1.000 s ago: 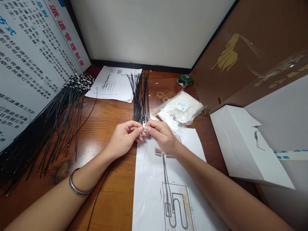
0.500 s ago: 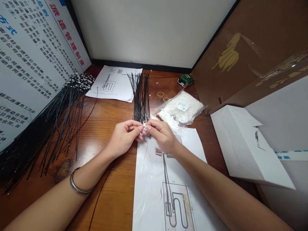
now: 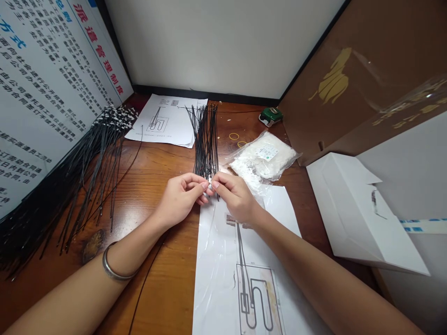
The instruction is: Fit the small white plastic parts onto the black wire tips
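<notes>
My left hand [image 3: 183,199] and my right hand [image 3: 235,195] meet at the fingertips over the top of the paper. Between their pinched thumbs and forefingers is a small white connector [image 3: 210,183], mostly covered by the fingers. Whether a wire sits in it, I cannot tell. Just beyond the fingers lies a bundle of black wires [image 3: 206,139], running away from me. Right of it, an opened clear bag [image 3: 275,160] holds small white pieces, some loose at its mouth.
Black wires with white connector ends [image 3: 115,118] are heaped at the left. Printed drawings lie at the back [image 3: 139,130] and under my right arm [image 3: 216,279]. A green tape measure [image 3: 270,116], yellow rubber bands [image 3: 233,136] and a white box [image 3: 356,209] are around.
Both hands keep the same pinch at the same spot. The whole view has shifted very slightly; nothing else has visibly moved.
</notes>
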Demonstrator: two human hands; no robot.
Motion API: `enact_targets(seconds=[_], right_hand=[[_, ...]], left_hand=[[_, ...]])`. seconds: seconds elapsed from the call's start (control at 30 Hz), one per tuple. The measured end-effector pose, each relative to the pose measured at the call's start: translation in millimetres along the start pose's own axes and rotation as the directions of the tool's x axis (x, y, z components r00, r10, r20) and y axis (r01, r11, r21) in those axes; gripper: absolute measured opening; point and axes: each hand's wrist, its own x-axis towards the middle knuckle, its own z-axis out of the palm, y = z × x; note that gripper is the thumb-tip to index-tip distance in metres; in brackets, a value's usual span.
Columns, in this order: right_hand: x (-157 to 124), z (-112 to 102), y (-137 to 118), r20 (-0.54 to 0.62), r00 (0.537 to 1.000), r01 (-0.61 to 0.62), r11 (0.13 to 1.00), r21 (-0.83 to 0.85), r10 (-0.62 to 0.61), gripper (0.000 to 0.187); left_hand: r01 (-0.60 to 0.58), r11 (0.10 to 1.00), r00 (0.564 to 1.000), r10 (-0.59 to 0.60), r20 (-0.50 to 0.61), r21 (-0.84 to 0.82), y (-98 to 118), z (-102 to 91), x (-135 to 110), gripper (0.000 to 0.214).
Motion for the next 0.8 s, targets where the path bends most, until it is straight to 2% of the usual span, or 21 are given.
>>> enact_targets(seconds=[0.3, 0.8], right_hand=[[-1.3, -0.6, 0.2, 0.021, 0.999, 0.034, 0.998, 0.059, -0.035, 0.025], [-1.6, -1.6, 1.3, 0.040, 0.994, 0.102, 0.993, -0.058, -0.099, 0.027]], left_hand=[[-0.019, 1.000, 0.999, 0.018, 0.037, 0.013, 2.0, -0.9, -1.1, 0.021], [-0.026, 0.998, 0.998, 0.023, 0.051, 0.050, 0.4, -1.6, -1.2, 0.017]])
